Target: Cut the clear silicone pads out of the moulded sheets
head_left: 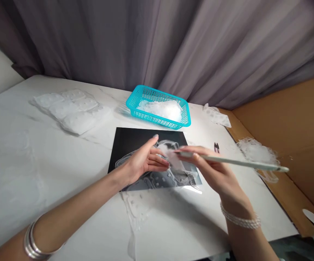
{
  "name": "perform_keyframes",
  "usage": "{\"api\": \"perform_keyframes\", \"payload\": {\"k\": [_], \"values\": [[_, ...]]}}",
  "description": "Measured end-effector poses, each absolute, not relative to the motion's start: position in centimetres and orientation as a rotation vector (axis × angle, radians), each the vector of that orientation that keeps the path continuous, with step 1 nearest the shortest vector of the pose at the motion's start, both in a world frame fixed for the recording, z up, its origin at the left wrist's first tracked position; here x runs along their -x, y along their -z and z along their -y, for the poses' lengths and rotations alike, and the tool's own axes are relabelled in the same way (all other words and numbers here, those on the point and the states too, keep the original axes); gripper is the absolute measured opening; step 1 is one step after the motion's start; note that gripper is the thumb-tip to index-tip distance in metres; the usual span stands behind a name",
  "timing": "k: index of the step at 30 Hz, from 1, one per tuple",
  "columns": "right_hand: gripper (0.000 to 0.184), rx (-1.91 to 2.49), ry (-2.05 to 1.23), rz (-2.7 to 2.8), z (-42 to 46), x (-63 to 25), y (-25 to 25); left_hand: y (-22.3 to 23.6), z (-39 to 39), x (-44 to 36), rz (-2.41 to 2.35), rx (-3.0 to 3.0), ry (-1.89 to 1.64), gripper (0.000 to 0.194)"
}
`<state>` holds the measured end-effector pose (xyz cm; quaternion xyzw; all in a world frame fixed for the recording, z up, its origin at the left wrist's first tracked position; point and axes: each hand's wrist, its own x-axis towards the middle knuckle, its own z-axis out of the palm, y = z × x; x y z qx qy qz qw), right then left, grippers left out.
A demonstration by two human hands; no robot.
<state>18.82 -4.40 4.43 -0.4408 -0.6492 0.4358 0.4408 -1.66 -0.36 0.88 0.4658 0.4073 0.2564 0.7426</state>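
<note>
Clear plastic film (157,180) lies crumpled on a black board (143,140), its outline hard to make out against the dark. Your left hand (143,162) sits over it, fingers loosely spread; whether they touch the film can't be seen. Your right hand (209,168) pinches a slim pale tool (240,162) in a narrow grip, its tip half hidden by your fingers. Beyond, a teal plastic basket (158,123) holds whitish material, and a small dark object (216,147), too small to identify, lies on the marble table (23,174).
</note>
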Motion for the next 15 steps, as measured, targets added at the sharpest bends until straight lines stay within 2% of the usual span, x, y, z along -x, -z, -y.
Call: {"api": "perform_keyframes", "payload": {"k": [2, 5, 7, 10, 15], "values": [[0.026, 1.111, -1.089, 1.722, 4.4, -18.5, -4.8, -0.7, 0.3, 1.7, -0.837, -0.765, -0.548, 0.064], [0.031, 1.273, -0.932, 1.531, 3.1, -18.7, -4.0, -0.5, 0.5, 1.8, -0.866, -0.790, -0.554, 0.037], [0.034, 1.405, -0.907, 1.504, 2.3, -18.5, -3.0, -0.6, 0.7, 1.7, -0.871, -0.898, -0.495, 0.043], [0.044, 1.448, -1.056, 1.640, 1.9, -17.5, -1.2, -0.8, 1.0, 1.6, -0.847, -1.092, -0.467, 0.053], [0.052, 1.306, -1.180, 1.558, 2.6, -15.4, 0.3, -0.7, 1.3, 1.6, -0.827, -1.280, -0.522, 0.032]]}}
